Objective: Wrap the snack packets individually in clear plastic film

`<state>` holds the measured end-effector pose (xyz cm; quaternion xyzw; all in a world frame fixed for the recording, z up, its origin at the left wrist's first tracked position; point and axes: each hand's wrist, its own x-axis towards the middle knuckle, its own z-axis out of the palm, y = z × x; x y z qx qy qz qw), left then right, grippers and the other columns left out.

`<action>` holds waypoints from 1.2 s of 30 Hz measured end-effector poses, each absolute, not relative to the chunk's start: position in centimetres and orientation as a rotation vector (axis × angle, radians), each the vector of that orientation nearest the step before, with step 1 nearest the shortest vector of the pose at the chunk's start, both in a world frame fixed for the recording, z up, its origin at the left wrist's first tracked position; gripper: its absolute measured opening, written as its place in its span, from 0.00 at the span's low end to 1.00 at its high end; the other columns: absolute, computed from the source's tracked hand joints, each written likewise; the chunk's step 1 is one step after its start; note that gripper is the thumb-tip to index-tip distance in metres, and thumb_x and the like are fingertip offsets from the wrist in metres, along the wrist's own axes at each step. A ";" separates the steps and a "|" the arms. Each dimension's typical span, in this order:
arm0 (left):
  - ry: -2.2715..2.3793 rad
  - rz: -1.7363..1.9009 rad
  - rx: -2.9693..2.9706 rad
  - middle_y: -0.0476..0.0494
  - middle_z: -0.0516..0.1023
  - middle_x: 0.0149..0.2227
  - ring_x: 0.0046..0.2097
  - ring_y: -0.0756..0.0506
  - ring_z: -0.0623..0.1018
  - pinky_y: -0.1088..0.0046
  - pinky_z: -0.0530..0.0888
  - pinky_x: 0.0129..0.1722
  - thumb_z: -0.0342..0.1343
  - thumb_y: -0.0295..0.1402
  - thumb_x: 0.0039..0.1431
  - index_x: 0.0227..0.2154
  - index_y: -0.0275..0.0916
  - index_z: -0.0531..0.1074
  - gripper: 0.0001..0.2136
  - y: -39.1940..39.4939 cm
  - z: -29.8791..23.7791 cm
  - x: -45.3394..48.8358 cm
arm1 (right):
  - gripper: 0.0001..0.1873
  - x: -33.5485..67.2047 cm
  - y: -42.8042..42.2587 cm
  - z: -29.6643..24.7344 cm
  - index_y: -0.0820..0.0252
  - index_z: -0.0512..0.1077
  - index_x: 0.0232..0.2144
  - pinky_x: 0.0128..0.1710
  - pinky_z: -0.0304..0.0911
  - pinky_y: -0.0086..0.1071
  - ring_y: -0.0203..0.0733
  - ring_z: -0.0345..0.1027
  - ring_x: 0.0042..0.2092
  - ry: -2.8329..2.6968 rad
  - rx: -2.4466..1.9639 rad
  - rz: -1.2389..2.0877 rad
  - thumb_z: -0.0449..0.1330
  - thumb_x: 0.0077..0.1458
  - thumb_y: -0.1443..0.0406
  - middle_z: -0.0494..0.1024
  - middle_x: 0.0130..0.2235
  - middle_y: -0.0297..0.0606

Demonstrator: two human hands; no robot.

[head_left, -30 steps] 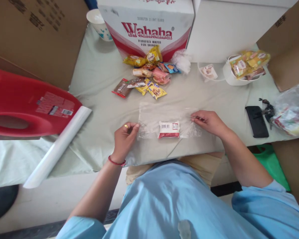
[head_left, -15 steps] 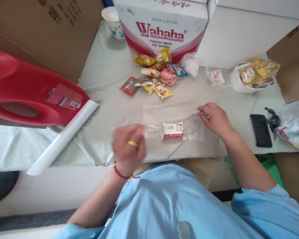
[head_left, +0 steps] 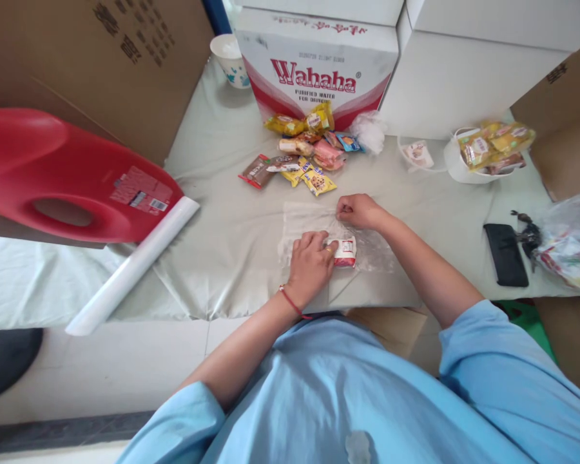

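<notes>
A small white-and-red packet (head_left: 345, 251) lies on a crinkled sheet of clear plastic film (head_left: 294, 216) near the table's front edge. My left hand (head_left: 313, 261) rests over the packet's left end and the film beside it, fingers stretched out and hiding part of both. Just beyond the packet, my right hand (head_left: 357, 211) pinches the film's far edge and draws it into folds. Several wrapped snacks (head_left: 314, 154) lie in a pile behind the film.
At left a white roll (head_left: 135, 267) leans against a red jug (head_left: 77, 174). A Wahaha carton (head_left: 319, 71) and a paper cup (head_left: 232, 61) stand behind. To the right are a white tub (head_left: 457, 161) of snacks, a phone (head_left: 506, 254), keys (head_left: 526, 232) and a plastic bag (head_left: 573, 238).
My left hand has come down and right onto the packet and film. My right hand has moved left from the film's right end to its far edge, gathering the film.
</notes>
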<state>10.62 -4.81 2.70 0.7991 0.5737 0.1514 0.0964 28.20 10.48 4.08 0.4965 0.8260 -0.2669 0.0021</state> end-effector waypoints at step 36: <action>1.672 1.004 1.640 0.45 0.83 0.42 0.56 0.40 0.77 0.54 0.71 0.64 0.55 0.30 0.57 0.31 0.42 0.78 0.06 -1.2 0.9 2.3 | 0.25 29.4 -2.9 3.4 0.36 0.75 0.61 0.39 0.53 0.34 0.46 0.60 0.42 2.897 1.191 -0.780 0.50 0.72 0.68 0.71 0.43 0.39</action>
